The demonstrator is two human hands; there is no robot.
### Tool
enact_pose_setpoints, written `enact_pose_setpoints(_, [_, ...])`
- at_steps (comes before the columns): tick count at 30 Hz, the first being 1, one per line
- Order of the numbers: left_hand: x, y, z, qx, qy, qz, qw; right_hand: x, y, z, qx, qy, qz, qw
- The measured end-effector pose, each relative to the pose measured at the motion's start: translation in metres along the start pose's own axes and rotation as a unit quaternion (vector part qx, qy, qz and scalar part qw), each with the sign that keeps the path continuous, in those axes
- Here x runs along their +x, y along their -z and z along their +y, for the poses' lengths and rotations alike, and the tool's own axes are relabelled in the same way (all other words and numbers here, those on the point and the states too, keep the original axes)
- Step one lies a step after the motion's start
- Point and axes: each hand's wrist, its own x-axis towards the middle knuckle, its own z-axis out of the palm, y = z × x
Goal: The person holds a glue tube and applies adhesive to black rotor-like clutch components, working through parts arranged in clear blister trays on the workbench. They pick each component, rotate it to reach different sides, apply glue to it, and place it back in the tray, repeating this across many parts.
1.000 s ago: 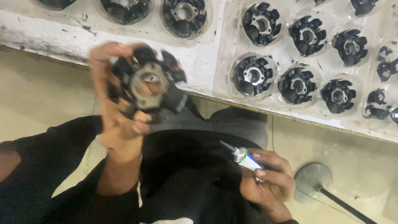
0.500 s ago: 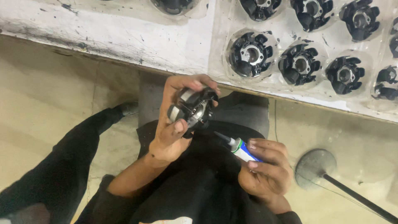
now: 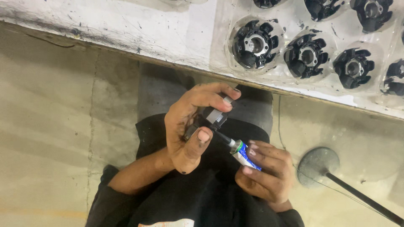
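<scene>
Hands meet over the person's lap in the head view. The left hand (image 3: 191,126) is closed around a small black and grey part (image 3: 212,117), fingers curled over its top and the thumb pressed up against its lower edge, so most of the part is hidden. The right hand (image 3: 263,172) sits just below and to the right of it, gripping a small tube (image 3: 244,154) with a blue, green and white body and a dark nozzle. The nozzle slants up and to the left and its tip reaches the underside of the part, right beside the left thumb; whether it actually touches cannot be told.

Beyond both hands, at the top of the view, runs the edge of a white, stained surface (image 3: 126,29). On it, above and to the right of the hands, lies a clear moulded tray (image 3: 223,42) with round pockets, each holding a black finned part with a metal hub: the nearest one (image 3: 253,44) sits straight above the left hand's fingers, and others (image 3: 306,56) follow further right.

Under the hands is dark clothing (image 3: 202,197). To the right of the right hand, a round grey disc (image 3: 317,166) rests on the pale floor (image 3: 50,126), with a thin dark rod (image 3: 362,197) running from it toward the lower right corner.
</scene>
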Motion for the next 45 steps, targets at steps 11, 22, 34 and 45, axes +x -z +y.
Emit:
enact_pose_setpoints(11, [0.001,-0.003,-0.003,-0.002,0.013,-0.006,1.000,0.009,0.001,-0.002,-0.017,0.024,0.006,1.000])
enact_pose_setpoints(22, [-0.002,-0.009,-0.009,-0.043,0.027,0.023,0.998,0.011,0.005,-0.008,-0.020,-0.015,0.002,1.000])
enact_pose_setpoints(34, [-0.004,-0.012,-0.016,-0.166,0.062,0.081,0.981,0.012,0.003,-0.007,-0.016,-0.001,0.026,1.000])
enact_pose_setpoints(45, [-0.006,-0.029,-0.024,-0.437,0.175,0.246,0.847,0.002,-0.003,-0.002,-0.033,-0.052,0.089,0.994])
